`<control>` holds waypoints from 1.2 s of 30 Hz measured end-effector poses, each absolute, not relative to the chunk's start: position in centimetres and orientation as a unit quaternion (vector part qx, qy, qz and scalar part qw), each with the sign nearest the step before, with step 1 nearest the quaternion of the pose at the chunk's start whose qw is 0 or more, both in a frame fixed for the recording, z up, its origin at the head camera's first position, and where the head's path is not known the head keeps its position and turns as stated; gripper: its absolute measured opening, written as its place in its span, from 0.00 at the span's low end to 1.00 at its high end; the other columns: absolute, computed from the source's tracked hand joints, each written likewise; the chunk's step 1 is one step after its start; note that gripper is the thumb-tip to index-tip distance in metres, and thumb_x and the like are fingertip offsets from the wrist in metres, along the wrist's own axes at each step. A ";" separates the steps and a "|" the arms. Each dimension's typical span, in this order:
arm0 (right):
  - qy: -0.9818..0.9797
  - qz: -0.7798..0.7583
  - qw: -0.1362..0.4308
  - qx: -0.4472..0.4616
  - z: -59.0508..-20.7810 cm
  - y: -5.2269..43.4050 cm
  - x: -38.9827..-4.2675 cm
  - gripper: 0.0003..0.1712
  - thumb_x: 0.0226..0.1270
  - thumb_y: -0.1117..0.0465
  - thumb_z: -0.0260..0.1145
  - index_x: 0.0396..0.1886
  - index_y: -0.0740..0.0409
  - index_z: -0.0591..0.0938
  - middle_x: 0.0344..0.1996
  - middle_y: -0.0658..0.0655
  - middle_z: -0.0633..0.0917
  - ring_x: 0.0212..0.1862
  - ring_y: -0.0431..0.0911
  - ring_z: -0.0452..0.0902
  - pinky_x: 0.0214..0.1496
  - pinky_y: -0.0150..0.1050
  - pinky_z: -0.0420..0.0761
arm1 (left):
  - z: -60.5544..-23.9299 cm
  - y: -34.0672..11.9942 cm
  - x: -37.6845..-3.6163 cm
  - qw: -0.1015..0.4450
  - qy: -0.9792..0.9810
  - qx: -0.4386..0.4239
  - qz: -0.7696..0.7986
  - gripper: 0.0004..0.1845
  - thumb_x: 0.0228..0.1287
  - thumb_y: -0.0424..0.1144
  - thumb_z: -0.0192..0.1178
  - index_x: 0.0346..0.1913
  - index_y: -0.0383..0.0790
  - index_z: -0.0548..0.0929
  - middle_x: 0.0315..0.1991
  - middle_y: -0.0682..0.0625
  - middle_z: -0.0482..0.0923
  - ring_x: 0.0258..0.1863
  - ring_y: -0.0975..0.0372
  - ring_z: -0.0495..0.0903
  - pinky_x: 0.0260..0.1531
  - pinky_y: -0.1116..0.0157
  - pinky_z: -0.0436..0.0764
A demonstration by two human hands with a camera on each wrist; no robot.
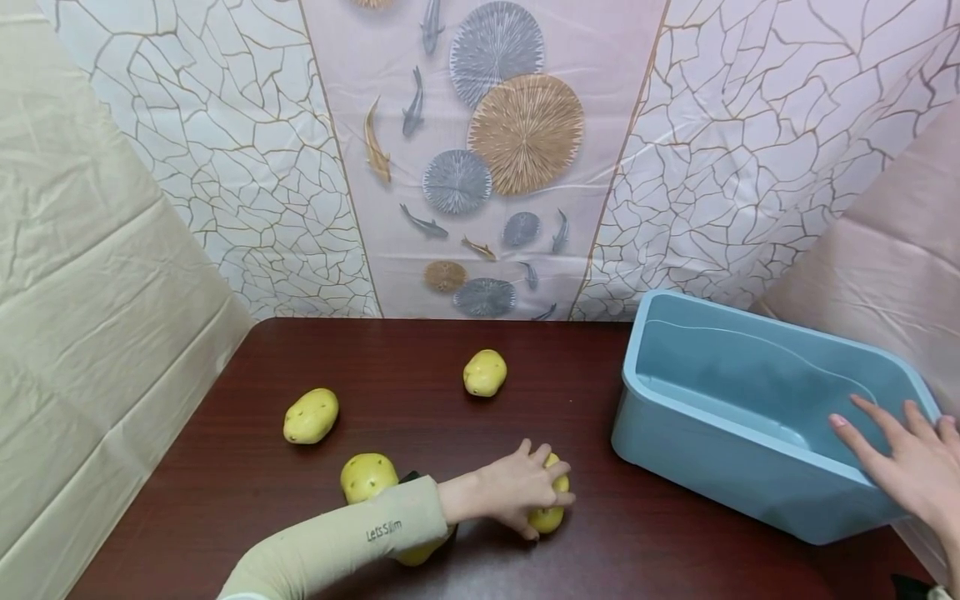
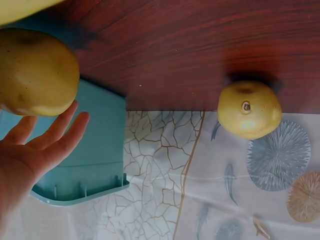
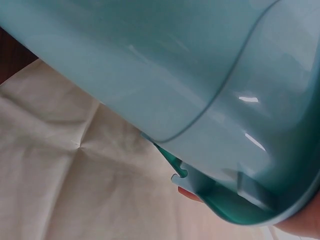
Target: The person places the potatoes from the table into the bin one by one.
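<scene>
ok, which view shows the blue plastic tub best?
Head view: the whole blue plastic tub shows, open side up on the dark wood table, with the right hand on its near rim. The right wrist view shows only a close, cropped stretch of wall and rim; the left wrist view, one corner.

Yellow potatoes (image 1: 311, 415), pale blue tub (image 1: 720, 433), dark red-brown wood-grain table (image 1: 420, 350) — backdrop (image 1: 487, 158) of gold-veined white, grey fish.

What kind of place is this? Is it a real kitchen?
Probably not a kitchen: it looks like a staged tabletop. Printed cloth backdrops hang around a dark wooden table, with only some potatoes and a blue plastic tub on it.
</scene>
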State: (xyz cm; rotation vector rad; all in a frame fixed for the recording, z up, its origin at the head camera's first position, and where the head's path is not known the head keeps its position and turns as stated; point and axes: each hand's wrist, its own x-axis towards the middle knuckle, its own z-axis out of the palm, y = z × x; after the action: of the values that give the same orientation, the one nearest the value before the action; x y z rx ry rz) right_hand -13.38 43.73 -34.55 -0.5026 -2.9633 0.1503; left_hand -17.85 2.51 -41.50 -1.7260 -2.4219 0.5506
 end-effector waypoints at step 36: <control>-0.983 0.048 0.063 -0.167 -34.7 43.9 -13.6 0.51 0.61 0.29 0.31 0.63 0.72 0.52 0.59 0.85 0.41 0.63 0.75 0.27 0.62 0.66 0.33 | -37.5 2.1 -17.8 0.127 -0.789 -0.576 0.174 0.36 0.43 0.67 0.57 0.59 0.62 0.68 0.59 0.51 0.65 0.52 0.54 0.65 0.47 0.55 0.70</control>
State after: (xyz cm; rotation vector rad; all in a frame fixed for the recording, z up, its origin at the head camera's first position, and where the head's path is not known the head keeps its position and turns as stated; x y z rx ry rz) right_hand -13.58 43.90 -34.66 -0.5034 -2.9692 0.1456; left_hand -17.82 2.09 -37.48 -1.6751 -2.2959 0.5078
